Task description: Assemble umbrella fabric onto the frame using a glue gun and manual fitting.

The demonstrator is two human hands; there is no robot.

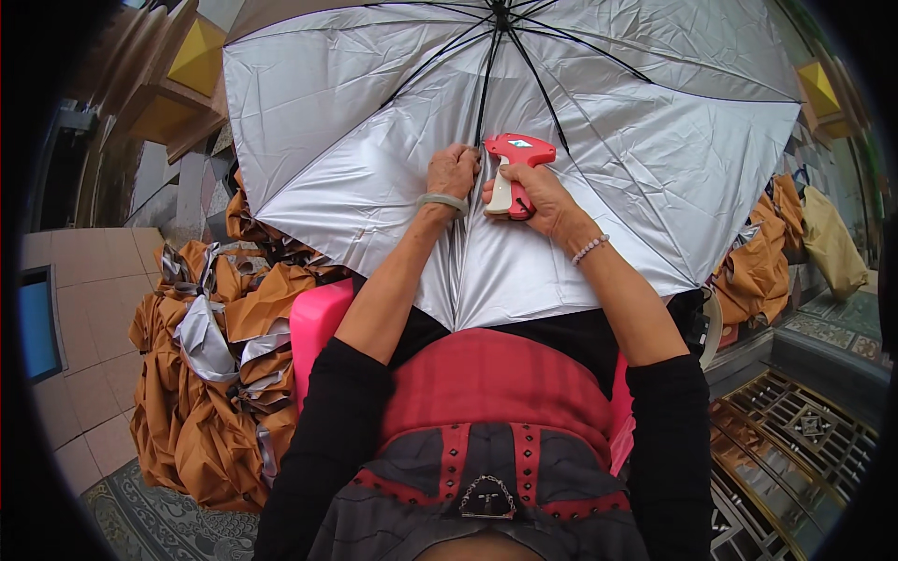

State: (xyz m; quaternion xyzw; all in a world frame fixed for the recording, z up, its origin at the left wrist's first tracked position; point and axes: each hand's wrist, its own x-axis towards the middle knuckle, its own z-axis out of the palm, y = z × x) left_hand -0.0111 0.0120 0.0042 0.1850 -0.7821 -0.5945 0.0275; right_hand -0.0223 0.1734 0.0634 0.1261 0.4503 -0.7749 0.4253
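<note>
An open umbrella (374,150) with a silver lining and black ribs lies across my lap, inner side up. My left hand (452,170) pinches the silver cloth along a rib near the middle seam; a pale band sits on that wrist. My right hand (535,196) grips a red and cream tagging gun (513,168), its nose pointing left at the rib beside my left fingers. A bead bracelet circles my right wrist.
A heap of folded brown and silver umbrella covers (210,374) lies on the floor at my left. More brown covers (762,262) pile up at the right. I sit on a pink stool (313,323). A patterned metal grate (795,430) is at the lower right.
</note>
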